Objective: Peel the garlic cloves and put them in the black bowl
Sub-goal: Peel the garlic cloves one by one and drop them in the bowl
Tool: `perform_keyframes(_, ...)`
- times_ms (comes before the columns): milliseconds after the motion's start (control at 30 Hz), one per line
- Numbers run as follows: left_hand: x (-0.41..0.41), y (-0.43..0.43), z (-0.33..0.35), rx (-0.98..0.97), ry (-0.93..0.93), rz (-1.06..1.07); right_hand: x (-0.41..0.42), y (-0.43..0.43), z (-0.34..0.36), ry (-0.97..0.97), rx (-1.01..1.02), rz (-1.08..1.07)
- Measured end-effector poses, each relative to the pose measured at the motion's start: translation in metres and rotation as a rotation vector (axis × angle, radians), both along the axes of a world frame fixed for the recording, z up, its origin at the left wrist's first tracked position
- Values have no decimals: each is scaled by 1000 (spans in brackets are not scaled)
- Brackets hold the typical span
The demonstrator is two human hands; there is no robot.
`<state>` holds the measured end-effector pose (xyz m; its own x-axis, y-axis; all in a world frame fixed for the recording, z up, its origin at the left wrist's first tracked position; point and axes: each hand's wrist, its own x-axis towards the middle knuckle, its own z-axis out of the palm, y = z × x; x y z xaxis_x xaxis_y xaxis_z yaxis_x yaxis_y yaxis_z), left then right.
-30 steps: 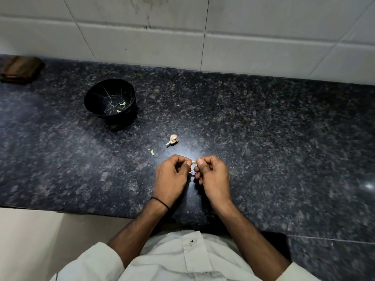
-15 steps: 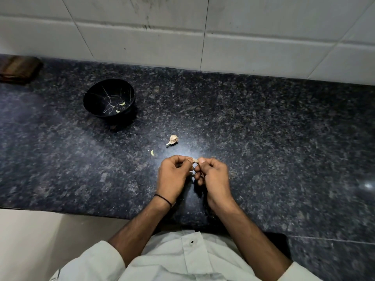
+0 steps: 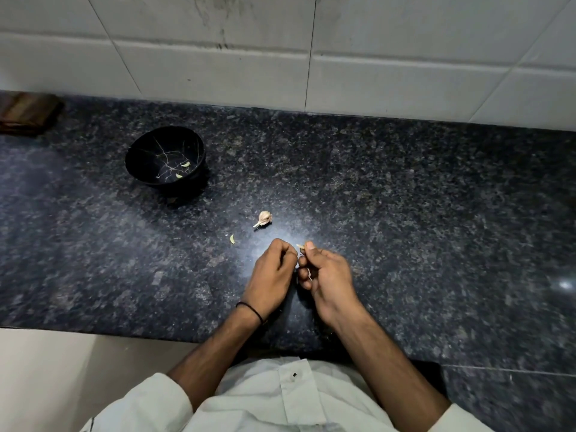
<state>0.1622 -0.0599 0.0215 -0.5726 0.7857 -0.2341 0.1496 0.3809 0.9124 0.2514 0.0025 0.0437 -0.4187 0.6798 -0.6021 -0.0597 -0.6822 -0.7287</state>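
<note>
Leftmost, the black bowl [image 3: 141, 165] stood upright on the counter [image 3: 405, 213] with two peeled cloves [image 3: 185, 164] in its bottom. The left hand [image 3: 271, 275] was curled like a fist, and whether it gripped anything was hidden. Just beside it, the right hand [image 3: 327, 275] pinched a garlic clove [image 3: 300, 246] under its thumb, long axis left-right, tip toward the left hand.
</note>
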Motion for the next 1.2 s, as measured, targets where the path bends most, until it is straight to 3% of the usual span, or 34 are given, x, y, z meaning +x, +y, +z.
perform_keyframes(100, -2, 0, -5, 37, 4, 58, 1, 2, -1, 20, -29, -1)
perform_keyframes(333, 2, 2, 8, 230, -211, 86, 0, 2, -5, 17, -54, -9)
perform_keyframes(500, 8, 5, 11, 288, -433, 199, 0, 0, -8, -68, 88, 55)
perform_keyframes(700, -4, 6, 6, 229, -359, 252, 2, 10, -21, -300, 527, 109)
perform_keyframes(933, -8, 3, 6, 191, -400, 272, 6, 8, -13, -319, 689, 157)
perform_keyframes(1200, -10, -1, 4, 205, -326, 173, 6, 6, -5, -320, 812, 191)
